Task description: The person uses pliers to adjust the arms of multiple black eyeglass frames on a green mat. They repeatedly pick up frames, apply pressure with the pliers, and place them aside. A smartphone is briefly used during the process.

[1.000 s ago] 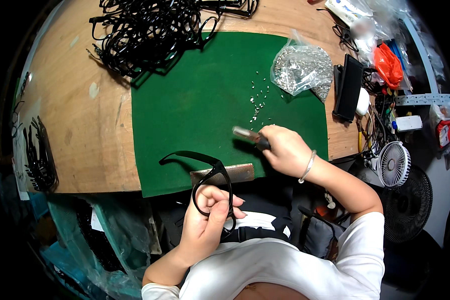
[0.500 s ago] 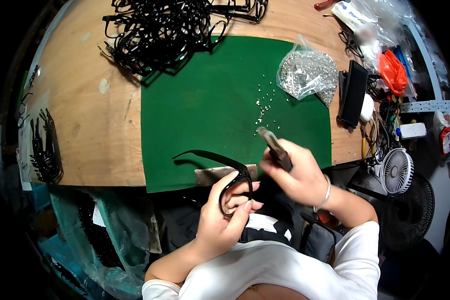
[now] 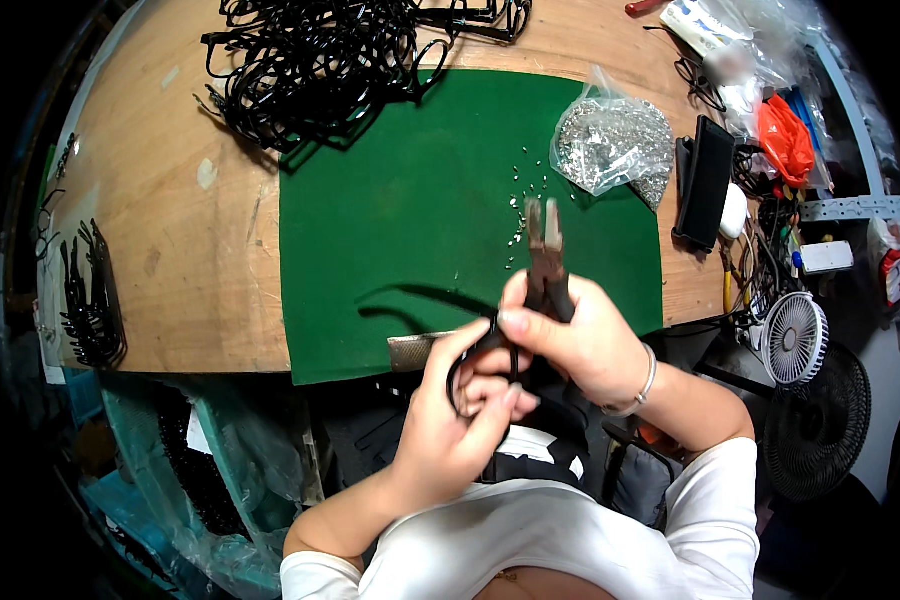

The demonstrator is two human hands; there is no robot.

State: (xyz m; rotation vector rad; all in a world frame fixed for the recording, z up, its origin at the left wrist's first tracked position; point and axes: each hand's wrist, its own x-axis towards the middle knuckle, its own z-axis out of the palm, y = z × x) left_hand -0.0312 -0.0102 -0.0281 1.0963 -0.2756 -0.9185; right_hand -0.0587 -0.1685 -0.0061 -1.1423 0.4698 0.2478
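My left hand (image 3: 460, 420) grips a black plastic glasses frame (image 3: 440, 300) near the mat's front edge, its long temple reaching leftward. My right hand (image 3: 580, 340) is wrapped round pliers (image 3: 545, 255) with metal jaws pointing up, and its thumb meets the frame at the top of the rim, beside my left fingers. Whether that thumb also grips the frame is unclear. Behind them a ridged metal block (image 3: 410, 352) lies on the green mat (image 3: 370, 220). Small silver bits (image 3: 520, 220) are scattered beyond the pliers, near a clear bag (image 3: 610, 140) full of them.
A heap of black frames (image 3: 320, 80) covers the back of the wooden table (image 3: 190, 250). Black temples (image 3: 90, 290) lie at left. At right are a black phone-like slab (image 3: 700, 180), an orange bag (image 3: 785, 140), cables and two fans (image 3: 790, 335). Teal plastic crates (image 3: 200, 480) sit below.
The pliers have swung from pointing left to upright, jaws forward. My right hand has moved down-left to meet the glasses frame; my left hand has shifted rightward with the frame.
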